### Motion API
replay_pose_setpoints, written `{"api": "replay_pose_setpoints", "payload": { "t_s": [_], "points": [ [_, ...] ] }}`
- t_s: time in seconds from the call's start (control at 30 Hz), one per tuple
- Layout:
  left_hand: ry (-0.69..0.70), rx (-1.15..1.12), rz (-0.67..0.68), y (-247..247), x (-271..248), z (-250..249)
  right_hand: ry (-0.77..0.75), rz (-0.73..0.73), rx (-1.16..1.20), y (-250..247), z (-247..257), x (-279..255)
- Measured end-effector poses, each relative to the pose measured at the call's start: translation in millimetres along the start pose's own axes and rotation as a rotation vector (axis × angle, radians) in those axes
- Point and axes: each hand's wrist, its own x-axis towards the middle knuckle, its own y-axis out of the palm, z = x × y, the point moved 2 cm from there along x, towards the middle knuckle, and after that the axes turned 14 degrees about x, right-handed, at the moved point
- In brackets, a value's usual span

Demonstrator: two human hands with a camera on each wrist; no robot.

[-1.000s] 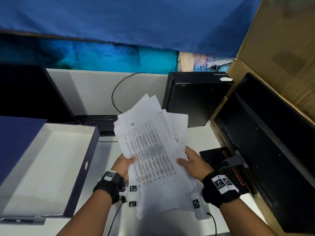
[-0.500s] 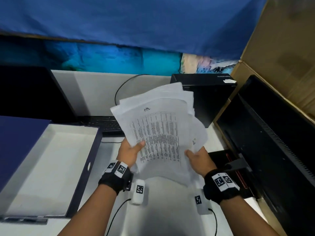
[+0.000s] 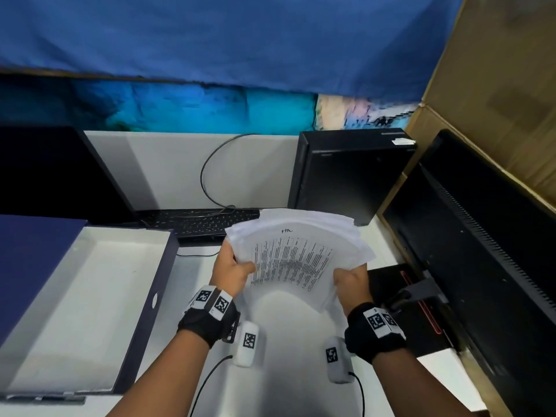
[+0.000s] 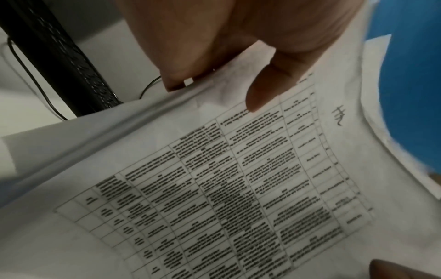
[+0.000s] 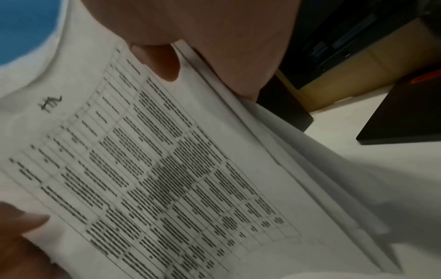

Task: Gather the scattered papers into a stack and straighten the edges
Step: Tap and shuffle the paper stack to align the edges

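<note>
A stack of white papers [image 3: 296, 254] stands on edge above the white desk, bowed between both hands; its top sheet carries a printed table. My left hand [image 3: 231, 267] grips the stack's left edge, thumb over the front sheet. My right hand [image 3: 350, 282] grips the right edge the same way. The left wrist view shows the papers [image 4: 214, 188] with my left hand's thumb [image 4: 269, 90] pressed on the top sheet. In the right wrist view the thumb [image 5: 157, 62] lies on the papers [image 5: 167, 169], whose sheet edges fan out unevenly on the right.
An open dark-blue box [image 3: 90, 311] with a white inside lies at the left. A black keyboard [image 3: 198, 222] and a cable sit behind the papers, a black computer case [image 3: 349, 176] at back right. A black monitor [image 3: 481, 266] and cardboard [image 3: 496, 100] fill the right side.
The papers went from lying spread and skewed in my hands to standing more upright and squarer, lowered toward the desk. Both hands shifted to the side edges.
</note>
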Motion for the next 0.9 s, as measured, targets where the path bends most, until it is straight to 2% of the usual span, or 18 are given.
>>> {"api": "replay_pose_setpoints", "payload": {
  "t_s": [0.23,0.63,0.77,0.9],
  "points": [
    [0.025,0.027,0.021,5.0,7.7,-9.8,-0.095,-0.011,-0.122,-1.6,-1.4,5.5],
    [0.034,0.056,-0.023,13.2,5.4,-12.7,-0.095,0.065,-0.25,4.0,-1.1,7.4],
    [0.076,0.005,-0.078,13.7,-0.2,-20.8,-0.144,0.095,-0.244,7.9,5.1,1.0],
    [0.109,-0.085,-0.067,6.6,-14.8,-24.9,-0.151,0.137,-0.203,2.0,2.9,-7.2]
  ]
}}
